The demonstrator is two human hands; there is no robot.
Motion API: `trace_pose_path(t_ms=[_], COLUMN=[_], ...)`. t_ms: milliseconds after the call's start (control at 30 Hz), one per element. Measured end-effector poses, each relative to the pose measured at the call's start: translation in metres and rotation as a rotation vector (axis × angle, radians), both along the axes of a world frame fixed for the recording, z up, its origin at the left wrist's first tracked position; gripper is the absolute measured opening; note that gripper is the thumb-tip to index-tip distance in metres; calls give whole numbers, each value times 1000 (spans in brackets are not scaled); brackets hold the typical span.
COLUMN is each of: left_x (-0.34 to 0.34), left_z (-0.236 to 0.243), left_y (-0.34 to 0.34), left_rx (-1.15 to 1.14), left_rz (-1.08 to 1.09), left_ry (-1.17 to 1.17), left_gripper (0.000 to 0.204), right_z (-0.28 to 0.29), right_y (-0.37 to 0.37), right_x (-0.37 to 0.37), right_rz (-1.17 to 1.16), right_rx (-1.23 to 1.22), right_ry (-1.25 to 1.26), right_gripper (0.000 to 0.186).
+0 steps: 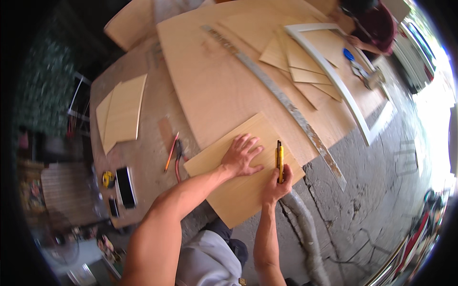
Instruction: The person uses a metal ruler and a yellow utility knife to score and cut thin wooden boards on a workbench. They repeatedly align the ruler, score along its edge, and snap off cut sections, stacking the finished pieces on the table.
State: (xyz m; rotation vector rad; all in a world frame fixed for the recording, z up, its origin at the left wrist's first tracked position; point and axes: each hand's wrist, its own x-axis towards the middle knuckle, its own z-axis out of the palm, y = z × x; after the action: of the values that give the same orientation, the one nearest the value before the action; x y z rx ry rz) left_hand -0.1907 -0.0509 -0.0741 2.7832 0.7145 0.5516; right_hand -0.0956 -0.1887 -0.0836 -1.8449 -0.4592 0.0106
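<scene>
A pale wooden board (pixel 248 190) lies across the table's near edge, its near corner jutting out toward my body. My left hand (pixel 241 157) rests flat on it with the fingers spread. To the right, my right hand (pixel 278 186) grips a yellow utility knife (pixel 279 159), held pointing away from me above the board's right part. Whether the blade touches the wood I cannot tell. Left of the board lie an orange pencil (pixel 171 151) and pliers (pixel 179 157) with red handles.
A long worn metal straightedge (pixel 286 102) crosses the large plywood sheet (pixel 200 81). Beyond it are several cut panels (pixel 305 62), a white frame (pixel 343 90) and a person (pixel 377 26). At left sit two panels (pixel 125 109), a phone (pixel 125 187) and a tape measure (pixel 108 179).
</scene>
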Motion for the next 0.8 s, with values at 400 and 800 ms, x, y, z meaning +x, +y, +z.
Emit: trace_pose_path(t_ms=[400, 800], left_x=[-1, -133], left_z=[-26, 58], left_y=[-2, -164], left_rx=[-129, -989], left_rz=[60, -188], left_ry=[-149, -786], left_gripper=[60, 65], right_z=[10, 3], right_y=[31, 70], right_x=[11, -2], right_rz=[147, -71], right_rx=[-397, -652], right_ry=[-119, -273], right_gripper=[45, 56])
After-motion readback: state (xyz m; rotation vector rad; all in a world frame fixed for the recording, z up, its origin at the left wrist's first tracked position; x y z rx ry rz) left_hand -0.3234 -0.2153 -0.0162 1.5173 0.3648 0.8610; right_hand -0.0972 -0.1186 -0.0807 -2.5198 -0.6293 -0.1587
